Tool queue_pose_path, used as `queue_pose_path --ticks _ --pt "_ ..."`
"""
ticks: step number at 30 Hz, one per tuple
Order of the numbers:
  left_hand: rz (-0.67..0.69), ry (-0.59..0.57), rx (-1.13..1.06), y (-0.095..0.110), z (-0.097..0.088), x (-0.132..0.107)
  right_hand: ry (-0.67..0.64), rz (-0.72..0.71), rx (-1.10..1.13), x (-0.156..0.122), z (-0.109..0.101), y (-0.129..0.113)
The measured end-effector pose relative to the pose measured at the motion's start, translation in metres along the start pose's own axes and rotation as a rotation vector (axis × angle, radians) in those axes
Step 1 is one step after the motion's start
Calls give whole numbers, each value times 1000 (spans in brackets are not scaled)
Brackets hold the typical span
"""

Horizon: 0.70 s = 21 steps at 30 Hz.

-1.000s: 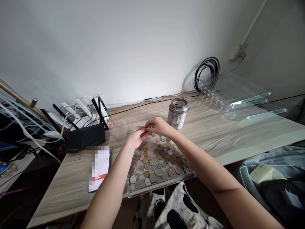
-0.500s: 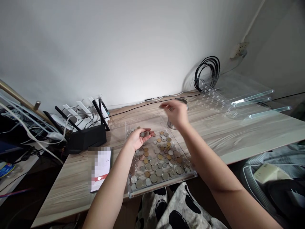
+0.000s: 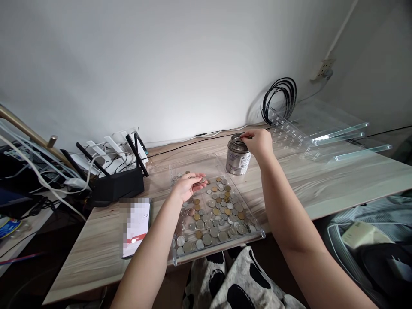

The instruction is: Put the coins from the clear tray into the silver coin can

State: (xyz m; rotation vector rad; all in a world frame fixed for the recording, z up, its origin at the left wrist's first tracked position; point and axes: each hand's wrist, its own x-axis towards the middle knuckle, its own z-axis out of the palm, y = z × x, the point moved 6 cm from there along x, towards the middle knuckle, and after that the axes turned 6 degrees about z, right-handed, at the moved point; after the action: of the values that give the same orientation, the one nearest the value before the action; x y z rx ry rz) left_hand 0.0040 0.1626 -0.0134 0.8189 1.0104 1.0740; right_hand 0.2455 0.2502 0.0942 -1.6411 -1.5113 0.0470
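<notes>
Metal can, bare desk beside it, has right hand pinched at its rim; left hand holds coins.

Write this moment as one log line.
left hand: holds silvery round metal coins above clear rectangular plastic tray; right hand: at mouth of silver cylindrical metal can

We appear to be in a home, likely a room corner: a wood-grain worktop against a plain wall, a black router among loose cables, a wall socket, and our casual spotted clothing.
</notes>
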Motion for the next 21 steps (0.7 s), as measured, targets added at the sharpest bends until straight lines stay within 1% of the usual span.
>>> queue_pose_path --ticks 2,3,4,5,6,8,9,10,12,14,15,16,17,19,21 --pt "24 36 -3 2 -2 0 74 -79 27 -8 -7 -13" --pt "43 57 -6 3 -3 1 90 -126 61 -14 -8 -22" --pt "65 77 -11 5 -4 1 66 -172 109 -21 -7 -32" --pt "89 93 -18 6 -5 1 -15 -212 163 -30 0 -42" --pt "111 104 -27 7 -5 1 -153 -248 214 -40 11 -53" --pt "149 114 -47 9 -6 2 -493 -304 272 -65 39 -74" --pt "162 115 -53 10 -6 2 -636 -323 282 -79 52 -81" --pt "171 115 -55 10 -6 3 -744 -331 288 -90 64 -86" --pt "164 111 -48 9 -6 3 -868 -316 315 -105 79 -91" --pt "123 100 -41 6 -4 3 -926 -280 356 -108 86 -91" --pt "92 85 -43 5 -3 3 -926 -264 372 -106 85 -89" --pt "61 66 -50 3 -2 2 -882 -249 380 -99 81 -86" --pt "34 45 -63 2 0 2 -783 -231 380 -89 73 -81" --pt "5 15 -103 1 2 1 -480 -181 359 -62 49 -65" --pt "1 8 -149 1 1 1 -168 -127 304 -39 23 -44"
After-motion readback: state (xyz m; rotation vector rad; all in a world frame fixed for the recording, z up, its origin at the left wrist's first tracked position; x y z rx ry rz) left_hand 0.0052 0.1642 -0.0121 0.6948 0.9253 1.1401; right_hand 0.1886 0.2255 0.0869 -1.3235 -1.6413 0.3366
